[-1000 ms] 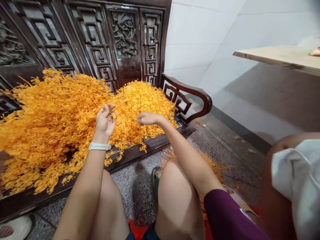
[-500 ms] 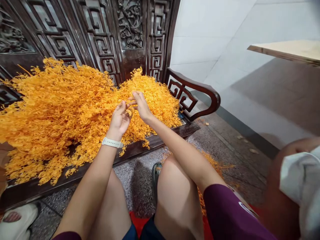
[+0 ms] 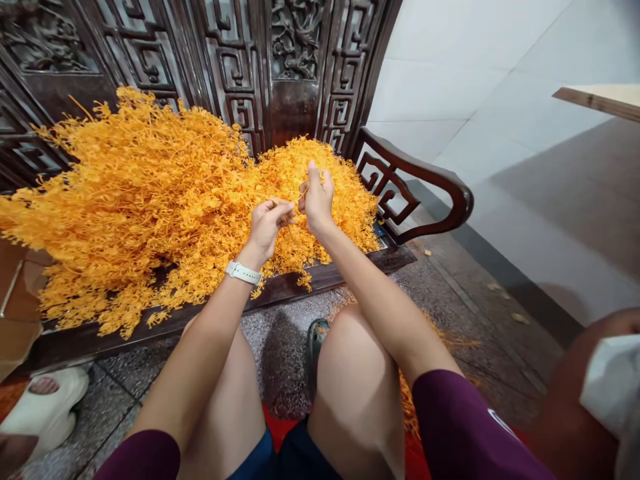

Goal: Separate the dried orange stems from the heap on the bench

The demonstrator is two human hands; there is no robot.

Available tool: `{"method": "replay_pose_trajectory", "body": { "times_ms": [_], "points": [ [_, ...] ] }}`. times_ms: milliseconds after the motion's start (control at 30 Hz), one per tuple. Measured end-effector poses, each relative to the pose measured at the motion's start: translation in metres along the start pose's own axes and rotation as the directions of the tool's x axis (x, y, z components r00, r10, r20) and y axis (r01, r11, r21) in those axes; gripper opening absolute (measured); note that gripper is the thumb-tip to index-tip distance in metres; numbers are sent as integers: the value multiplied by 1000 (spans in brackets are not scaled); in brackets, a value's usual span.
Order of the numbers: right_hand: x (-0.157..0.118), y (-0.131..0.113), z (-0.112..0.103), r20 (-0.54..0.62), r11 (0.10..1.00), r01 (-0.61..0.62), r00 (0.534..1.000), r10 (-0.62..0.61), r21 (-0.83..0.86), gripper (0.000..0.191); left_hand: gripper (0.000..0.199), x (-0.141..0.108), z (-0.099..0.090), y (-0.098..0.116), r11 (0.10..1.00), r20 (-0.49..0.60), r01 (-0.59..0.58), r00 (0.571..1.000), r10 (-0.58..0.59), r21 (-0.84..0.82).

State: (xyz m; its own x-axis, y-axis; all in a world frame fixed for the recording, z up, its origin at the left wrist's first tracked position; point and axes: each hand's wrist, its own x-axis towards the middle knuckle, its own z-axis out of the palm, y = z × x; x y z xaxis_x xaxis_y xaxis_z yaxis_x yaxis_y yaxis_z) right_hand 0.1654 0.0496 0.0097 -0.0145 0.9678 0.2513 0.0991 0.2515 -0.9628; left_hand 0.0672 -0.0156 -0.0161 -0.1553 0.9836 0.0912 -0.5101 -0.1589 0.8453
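"Where're the orange sprigs lying?"
"On tabletop, overhanging front edge, spreading behind both hands."
"Grip?"
"L hand is pinching narrow, can't tell on what; R hand is curling round thin stem."

Sprigs piled on bench

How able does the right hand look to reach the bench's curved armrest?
Probably yes: the right hand is over the orange pile, with nothing seen standing between it and the armrest.
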Motion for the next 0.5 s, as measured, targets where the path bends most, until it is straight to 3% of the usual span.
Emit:
{"method": "replay_pose_trajectory", "body": {
  "times_ms": [167,267,333,500],
  "points": [
    [4,2,-9,5,999,2,1000,-3,41,66,49,0,2,1,998,-21,26,999,-25,51],
    [4,0,-11,48,999,14,999,-16,47,63,49,-2,6,-4,994,-91,-15,996,25,109],
    [0,-2,-10,83,999,26,996,-29,40,62,46,-3,9,-9,988,-79,-36,996,49,153],
    [-5,0,-6,157,995,94,984,-86,-43,60,46,-1,10,-18,952,-35,-213,974,226,219]
  ]
}}
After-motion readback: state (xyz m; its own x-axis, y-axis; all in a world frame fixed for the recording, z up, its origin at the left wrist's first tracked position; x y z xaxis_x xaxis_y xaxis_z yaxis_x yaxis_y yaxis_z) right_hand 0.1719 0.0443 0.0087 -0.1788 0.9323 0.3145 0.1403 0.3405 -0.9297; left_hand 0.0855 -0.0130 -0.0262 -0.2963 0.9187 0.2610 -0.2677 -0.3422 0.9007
